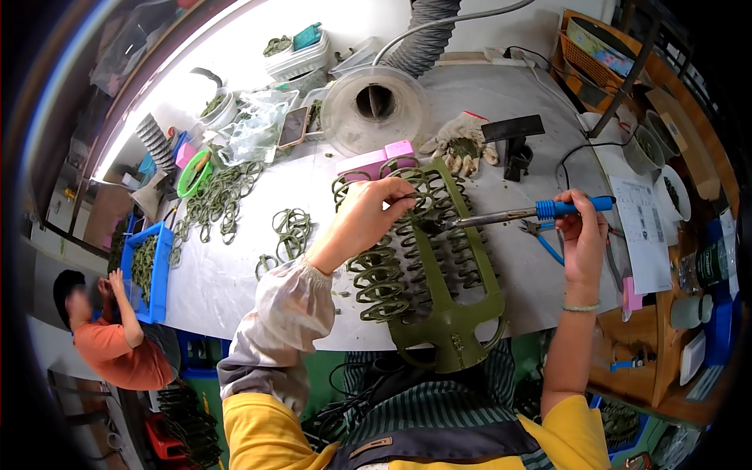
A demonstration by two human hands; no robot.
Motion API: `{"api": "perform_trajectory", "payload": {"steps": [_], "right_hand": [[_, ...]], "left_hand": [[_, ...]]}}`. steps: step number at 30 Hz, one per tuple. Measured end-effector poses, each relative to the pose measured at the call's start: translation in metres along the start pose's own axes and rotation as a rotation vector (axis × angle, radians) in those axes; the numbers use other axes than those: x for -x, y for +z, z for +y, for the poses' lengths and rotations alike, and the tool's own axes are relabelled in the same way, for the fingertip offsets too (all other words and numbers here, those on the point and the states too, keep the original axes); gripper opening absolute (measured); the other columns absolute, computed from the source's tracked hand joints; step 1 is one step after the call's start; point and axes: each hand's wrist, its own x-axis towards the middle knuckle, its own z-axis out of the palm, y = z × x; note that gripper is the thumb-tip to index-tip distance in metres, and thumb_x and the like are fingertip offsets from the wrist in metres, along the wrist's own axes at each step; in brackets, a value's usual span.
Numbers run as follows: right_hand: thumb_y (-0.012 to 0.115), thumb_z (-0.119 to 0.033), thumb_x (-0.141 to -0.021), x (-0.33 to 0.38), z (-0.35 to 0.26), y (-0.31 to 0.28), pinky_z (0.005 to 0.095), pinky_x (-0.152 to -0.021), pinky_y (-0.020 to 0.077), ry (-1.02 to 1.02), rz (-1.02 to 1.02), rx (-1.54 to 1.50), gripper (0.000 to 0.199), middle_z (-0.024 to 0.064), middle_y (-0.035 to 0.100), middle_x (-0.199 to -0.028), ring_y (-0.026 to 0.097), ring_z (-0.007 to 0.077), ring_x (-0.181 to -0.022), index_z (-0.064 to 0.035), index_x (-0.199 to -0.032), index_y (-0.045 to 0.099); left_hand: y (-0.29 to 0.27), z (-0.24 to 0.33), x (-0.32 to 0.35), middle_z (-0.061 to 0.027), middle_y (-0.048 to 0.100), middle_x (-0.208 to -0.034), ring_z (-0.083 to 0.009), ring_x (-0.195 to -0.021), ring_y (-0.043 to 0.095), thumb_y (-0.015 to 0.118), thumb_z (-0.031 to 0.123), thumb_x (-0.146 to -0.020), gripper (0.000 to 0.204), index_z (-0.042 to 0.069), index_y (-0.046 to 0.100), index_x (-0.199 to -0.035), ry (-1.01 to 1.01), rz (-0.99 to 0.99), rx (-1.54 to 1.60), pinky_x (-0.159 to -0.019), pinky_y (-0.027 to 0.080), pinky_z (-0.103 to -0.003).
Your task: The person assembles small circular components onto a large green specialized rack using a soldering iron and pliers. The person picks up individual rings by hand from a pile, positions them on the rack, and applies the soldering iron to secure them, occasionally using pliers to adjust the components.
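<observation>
left hand: closed, pinching a thin piece over green plastic rack | right hand: closed around blue-handled soldering iron, tip at the rack | blue pliers just beside

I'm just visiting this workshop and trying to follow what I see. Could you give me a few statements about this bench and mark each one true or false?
1. The right hand holds a blue-handled soldering iron. True.
2. The left hand rests on a red metal box. False: it is on the green plastic rack of ring-shaped parts.
3. The iron's tip points toward the left hand. True.
4. The work glove is worn on the right hand. False: both hands are bare, and the glove lies on the table.
5. Loose green rings lie on the table left of the rack. True.
</observation>
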Motion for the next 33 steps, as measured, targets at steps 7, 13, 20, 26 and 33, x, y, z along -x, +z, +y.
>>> {"api": "perform_trajectory", "payload": {"steps": [7, 13, 20, 26, 33], "right_hand": [[0.063, -0.024, -0.089, 0.007, -0.01, -0.005, 0.0191, -0.059, 0.0453, 0.008, 0.049, 0.062, 0.02, 0.0041, 0.066, -0.083, 0.054, 0.0067, -0.061, -0.0056, -0.083, 0.067], [0.064, -0.024, -0.088, 0.011, -0.01, 0.003, 0.0189, -0.058, 0.0431, 0.021, 0.016, 0.019, 0.019, 0.0043, 0.065, -0.082, 0.051, 0.0068, -0.061, -0.006, -0.082, 0.067], [0.064, -0.024, -0.088, 0.016, -0.012, 0.005, 0.0189, -0.057, 0.043, 0.015, -0.009, 0.017, 0.018, 0.0031, 0.065, -0.083, 0.052, 0.0063, -0.061, -0.0073, -0.082, 0.068], [0.064, -0.025, -0.088, 0.02, -0.014, 0.007, 0.018, -0.057, 0.0437, 0.012, 0.003, 0.028, 0.018, 0.003, 0.066, -0.083, 0.052, 0.0056, -0.059, -0.0078, -0.081, 0.068], [0.064, -0.025, -0.088, 0.022, -0.02, 0.004, 0.0176, -0.057, 0.0443, -0.005, 0.006, 0.056, 0.019, 0.0028, 0.066, -0.084, 0.052, 0.0053, -0.06, -0.0071, -0.083, 0.068]], "left_hand": [[-0.055, -0.006, 0.021, -0.0027, 0.066, -0.092, -0.0075, -0.086, 0.059, 0.06, 0.013, -0.093, 0.019, -0.001, 0.061, -0.105, 0.063, 0.28, 0.257, -0.08, 0.048, -0.025], [-0.101, -0.15, 0.142, -0.0123, 0.065, -0.078, -0.0306, -0.073, 0.063, 0.07, 0.026, -0.081, 0.022, 0.005, 0.064, -0.086, -0.546, 0.265, -0.65, -0.069, 0.05, -0.04], [-0.064, -0.182, 0.193, -0.0146, 0.061, -0.084, -0.0312, -0.079, 0.059, 0.076, 0.028, -0.077, 0.035, 0.003, 0.056, -0.089, -0.631, 0.313, -0.493, -0.071, 0.047, -0.042], [-0.064, -0.201, 0.209, -0.0164, 0.059, -0.089, -0.0322, -0.099, 0.052, 0.074, 0.037, -0.078, 0.035, 0.004, 0.065, -0.087, -0.81, 0.413, -0.48, -0.086, 0.043, -0.039], [-0.101, -0.172, 0.184, -0.0071, 0.067, -0.083, -0.0109, -0.073, 0.064, 0.062, 0.003, -0.086, 0.015, 0.0, 0.064, -0.101, -0.439, 0.707, 0.196, -0.063, 0.052, -0.024]]}}
